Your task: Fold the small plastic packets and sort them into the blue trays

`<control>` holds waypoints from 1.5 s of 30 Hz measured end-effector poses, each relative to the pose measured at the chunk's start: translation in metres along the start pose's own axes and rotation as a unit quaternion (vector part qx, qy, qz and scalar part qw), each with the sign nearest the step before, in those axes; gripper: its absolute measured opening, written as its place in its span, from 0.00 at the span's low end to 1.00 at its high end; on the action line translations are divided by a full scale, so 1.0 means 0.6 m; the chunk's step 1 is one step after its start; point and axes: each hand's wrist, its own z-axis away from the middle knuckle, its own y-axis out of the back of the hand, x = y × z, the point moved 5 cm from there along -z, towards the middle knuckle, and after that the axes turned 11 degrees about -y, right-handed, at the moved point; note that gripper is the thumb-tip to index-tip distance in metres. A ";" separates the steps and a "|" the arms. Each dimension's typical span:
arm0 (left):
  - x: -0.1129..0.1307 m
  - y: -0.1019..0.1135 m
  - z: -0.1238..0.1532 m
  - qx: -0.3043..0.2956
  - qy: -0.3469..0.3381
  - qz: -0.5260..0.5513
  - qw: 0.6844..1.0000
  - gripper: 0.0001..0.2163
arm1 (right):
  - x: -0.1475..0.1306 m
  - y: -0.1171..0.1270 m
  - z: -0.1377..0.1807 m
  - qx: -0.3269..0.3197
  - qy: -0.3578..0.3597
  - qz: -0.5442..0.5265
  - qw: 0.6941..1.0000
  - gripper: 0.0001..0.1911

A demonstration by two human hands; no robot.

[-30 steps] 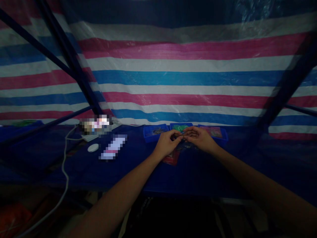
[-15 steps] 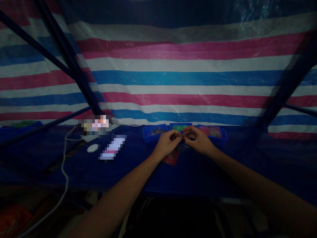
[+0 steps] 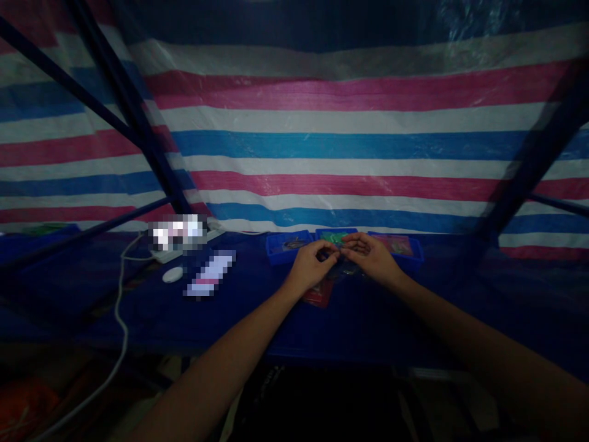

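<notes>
My left hand (image 3: 311, 265) and my right hand (image 3: 370, 258) meet fingertip to fingertip above the blue table, each in a pinch. Whatever lies between the fingertips is too small and dark to name. Under my left hand lies a red flat packet (image 3: 319, 294), partly covered by the wrist. Some clear, shiny material (image 3: 350, 270) shows below my right fingers. Just beyond the hands stand three blue trays: the left tray (image 3: 276, 255) holds thin looped pieces, the middle one holds green pieces (image 3: 333, 237), and the right one holds red packets (image 3: 391, 244).
To the left are a blurred-out phone-like panel (image 3: 209, 274), a white oval object (image 3: 173, 274) and a white power strip (image 3: 168, 254) with a white cable (image 3: 120, 307). Blue metal posts (image 3: 156, 162) flank the table (image 3: 368, 331). A striped sheet (image 3: 331, 144) hangs behind.
The fingers of my right hand have straightened and drawn closer together, and the hand has shifted slightly. My left hand stays almost in place.
</notes>
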 end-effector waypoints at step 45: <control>-0.002 0.001 0.001 -0.008 0.017 0.032 0.999 0.14 | -0.007 -0.007 0.004 -0.041 0.019 0.032 0.999 0.18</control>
